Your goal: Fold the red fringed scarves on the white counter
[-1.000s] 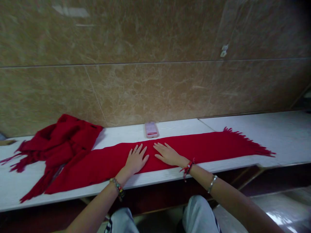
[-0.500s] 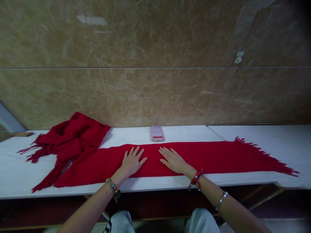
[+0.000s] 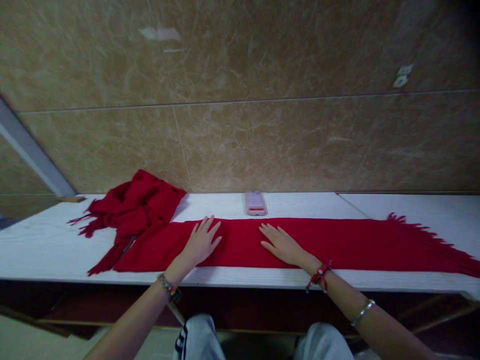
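A long red scarf (image 3: 337,245) lies stretched along the white table, its fringed end at the far right. My left hand (image 3: 202,241) rests on it left of the middle, palm down with fingers spread. To the right, my right hand (image 3: 283,245) lies flat on the same cloth, fingers stretched out and pointing left. Neither hand grips the fabric. At the left end, more red cloth (image 3: 140,202) with fringes sits in a crumpled heap against the wall side; whether it is one piece with the flat scarf I cannot tell.
A phone (image 3: 255,203) lies on the white table (image 3: 45,250) behind the scarf, between my hands. The tiled wall (image 3: 240,145) rises at the table's back edge. My knees are below the front edge. A grey post (image 3: 33,145) stands at the left.
My view has turned slightly left, so table and scarf appear shifted right. My hands have moved a little farther apart on the scarf, both staying flat.
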`<state>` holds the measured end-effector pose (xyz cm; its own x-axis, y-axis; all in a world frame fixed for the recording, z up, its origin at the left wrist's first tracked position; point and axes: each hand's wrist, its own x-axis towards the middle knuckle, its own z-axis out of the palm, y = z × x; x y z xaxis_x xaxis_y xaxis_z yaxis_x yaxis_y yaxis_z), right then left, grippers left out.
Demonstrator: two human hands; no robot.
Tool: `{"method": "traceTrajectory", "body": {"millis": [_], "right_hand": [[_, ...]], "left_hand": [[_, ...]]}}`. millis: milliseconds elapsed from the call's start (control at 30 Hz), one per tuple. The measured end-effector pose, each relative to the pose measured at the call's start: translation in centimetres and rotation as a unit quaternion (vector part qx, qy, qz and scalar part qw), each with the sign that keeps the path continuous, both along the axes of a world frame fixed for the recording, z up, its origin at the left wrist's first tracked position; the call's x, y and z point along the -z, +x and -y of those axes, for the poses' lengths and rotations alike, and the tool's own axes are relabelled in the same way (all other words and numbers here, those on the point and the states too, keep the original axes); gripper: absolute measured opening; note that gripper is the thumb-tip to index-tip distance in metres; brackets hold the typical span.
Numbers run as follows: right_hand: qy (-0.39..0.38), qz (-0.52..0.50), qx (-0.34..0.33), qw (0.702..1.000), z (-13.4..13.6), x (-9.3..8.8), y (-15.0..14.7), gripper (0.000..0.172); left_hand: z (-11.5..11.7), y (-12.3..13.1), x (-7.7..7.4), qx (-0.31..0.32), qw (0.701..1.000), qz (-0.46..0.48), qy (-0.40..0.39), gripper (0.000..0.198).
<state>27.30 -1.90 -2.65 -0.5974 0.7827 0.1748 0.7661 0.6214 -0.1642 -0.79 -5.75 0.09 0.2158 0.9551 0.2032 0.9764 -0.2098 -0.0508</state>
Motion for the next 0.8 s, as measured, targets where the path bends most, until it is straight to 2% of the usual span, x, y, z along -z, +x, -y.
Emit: {"method": "traceTrajectory", "body": {"millis": [67,133,200,267,333,400,600,800], "right_hand": [[0.012,0.003,0.037,0.999,-0.7,0.1,1.7,0.057],[0.027,0.016,0.114,0.993,-1.7,0.3,4.6,0.057],[0.026,0.035,0.195,0.980,-2.5,0.8,8.2,0.057],[0.010,0.055,0.235,0.970,-3.0,1.2,11.5,0.056],[0.003,0.070,0.238,0.969,-3.1,1.4,13.8,0.054],[0.010,0.080,0.226,0.971,-3.0,1.5,14.9,0.054],[0.017,0.083,0.213,0.973,-3.0,1.0,15.3,0.055],[0.018,0.076,0.212,0.974,-3.4,1.0,17.7,0.054]], "left_hand": [[-0.8,2.7,0.0,0.038,0.999,0.016,-0.029,0.051],[-1.6,4.9,0.3,0.049,0.997,0.027,-0.059,0.054],[-2.1,6.3,0.7,0.045,0.995,0.026,-0.082,0.055],[-2.4,6.9,1.0,0.036,0.995,0.018,-0.096,0.054],[-2.7,6.9,1.2,0.032,0.994,0.009,-0.101,0.053],[-2.9,6.8,1.3,0.027,0.995,0.003,-0.101,0.053],[-3.3,7.3,1.6,0.022,0.995,0.000,-0.093,0.053],[-3.5,9.4,1.6,0.021,0.996,-0.010,-0.090,0.053]]}}
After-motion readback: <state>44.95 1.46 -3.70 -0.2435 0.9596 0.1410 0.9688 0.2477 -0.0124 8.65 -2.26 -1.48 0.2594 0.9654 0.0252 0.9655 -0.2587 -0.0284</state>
